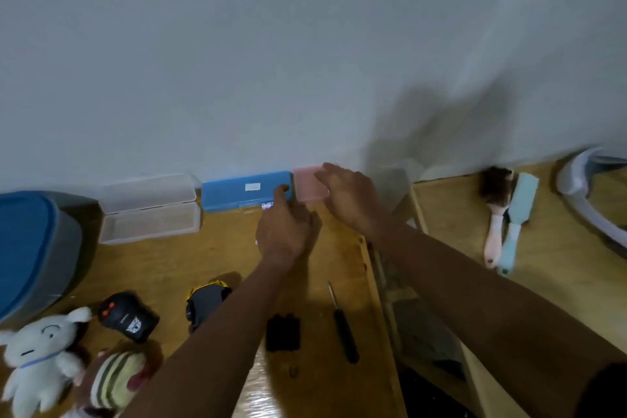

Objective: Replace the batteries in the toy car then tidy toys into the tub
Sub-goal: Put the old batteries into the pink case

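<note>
At one blue case (237, 190) we count two grips: right grip (349, 204) spread over one pink case (307, 188); left grip (285, 231) indeterminate.

Left hand (285, 231): bare.
Right hand (349, 200): bare.
Forearms (210, 332): bare along their whole visible length.
Sleeve (607, 394): dark fabric on the right arm, at the frame's corner.

Over on my right, a pink-handled brush (493, 214) with dark bristles and a pale blue brush (517, 217) lie side by side on the table (559, 248). A grey plastic rim (583, 176) curves in at the far edge. On the left, a clear box (149, 214) sits open against the wall (305, 44).
</note>
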The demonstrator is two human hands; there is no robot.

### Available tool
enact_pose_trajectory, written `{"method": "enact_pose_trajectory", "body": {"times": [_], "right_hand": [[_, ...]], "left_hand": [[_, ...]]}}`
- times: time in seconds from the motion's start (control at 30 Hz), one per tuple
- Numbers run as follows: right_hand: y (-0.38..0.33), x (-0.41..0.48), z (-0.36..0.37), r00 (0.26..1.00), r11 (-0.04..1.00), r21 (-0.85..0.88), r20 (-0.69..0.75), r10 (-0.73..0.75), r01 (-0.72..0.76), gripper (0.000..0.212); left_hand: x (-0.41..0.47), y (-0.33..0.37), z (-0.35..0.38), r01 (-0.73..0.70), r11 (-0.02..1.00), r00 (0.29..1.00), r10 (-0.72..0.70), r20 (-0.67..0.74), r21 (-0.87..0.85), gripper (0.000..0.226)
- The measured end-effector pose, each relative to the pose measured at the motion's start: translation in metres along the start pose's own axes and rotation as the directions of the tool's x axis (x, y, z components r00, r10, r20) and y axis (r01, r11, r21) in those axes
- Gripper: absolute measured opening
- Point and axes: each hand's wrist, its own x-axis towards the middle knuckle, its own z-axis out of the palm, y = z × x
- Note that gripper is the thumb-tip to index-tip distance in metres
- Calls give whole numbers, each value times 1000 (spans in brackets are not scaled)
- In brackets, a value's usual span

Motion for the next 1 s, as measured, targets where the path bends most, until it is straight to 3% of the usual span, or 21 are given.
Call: {"method": "enact_pose_trajectory", "body": {"times": [0.2, 0.33, 0.5, 0.63, 0.73, 0.8, 0.9, 1.0], "right_hand": [[5, 8, 7, 991, 963, -247, 104, -90, 113, 39], [-1, -1, 3, 977, 952, -262, 183, -111, 157, 43], [-5, 3, -9, 951, 914, -296, 223, -216, 277, 34], [-4, 12, -23, 936, 918, -241, 234, -261, 316, 30], [10, 29, -33, 940, 971, -40, 263, -219, 237, 30], [24, 40, -38, 955, 976, 129, 220, -201, 176, 27], [35, 48, -40, 990, 938, 320, -6, -139, 133, 23], [34, 48, -29, 972, 959, 266, -230, -35, 98, 16]], "left_hand": [[3, 7, 11, -23, 998, 999, 21, -34, -60, 71], [7, 9, 15, -9, 998, 999, 7, -34, -67, 80], [7, 10, 17, -28, 997, 997, 23, -70, -73, 72], [13, 4, 18, -17, 998, 998, 13, -59, -65, 67], [13, 3, 17, -19, 998, 998, 16, -54, -55, 58], [12, 3, 16, -25, 999, 999, 23, -49, -36, 45], [13, 2, 16, -64, 998, 997, 64, -32, 9, 22], [12, 3, 15, -55, 996, 998, 55, 0, 66, 8]]}}
